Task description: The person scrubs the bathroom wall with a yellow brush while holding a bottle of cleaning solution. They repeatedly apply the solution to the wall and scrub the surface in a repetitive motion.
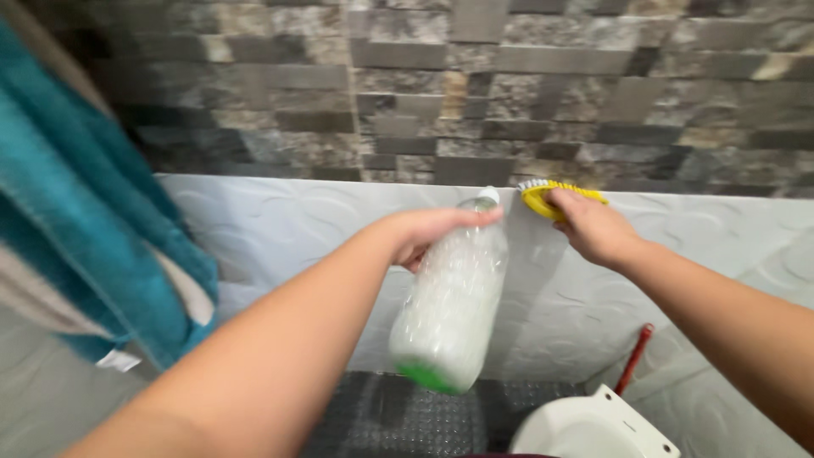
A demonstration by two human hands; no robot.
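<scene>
Item 1: left hand (432,233), bare, forearm entering from the lower left; fingers wrapped around the upper part of a clear plastic bottle filled with white foamy liquid (451,305), thumb side uppermost, fingertips reaching the neck. Grip closed firmly on the bottle

Item 2: the clear plastic bottle, held at a tilt, white cap end pointing up towards the wall, green base hanging lowest, over the dark floor. It sits centre of view, in front of the white wall panel and clear of it as far as can be told

Item 3: right hand (593,227), bare, forearm entering from the right; fingers curled down over a yellow plastic scrubbing brush with white bristles (543,197), clasping it from above

Item 4: the yellow brush, pressed against the top edge of the white embossed wall panel (280,229), just right of the bottle's cap, bristles facing left

Item 5: grey and brown stone-pattern tile wall (509,93), above the white panel

Item 6: teal towel (76,220), hanging at the left edge, a white label at its lower corner

Item 7: white toilet rim (593,428), bottom right, a red handle (634,360) leaning behind it

Item 8: dark studded floor mat (407,416), below the bottle
</scene>
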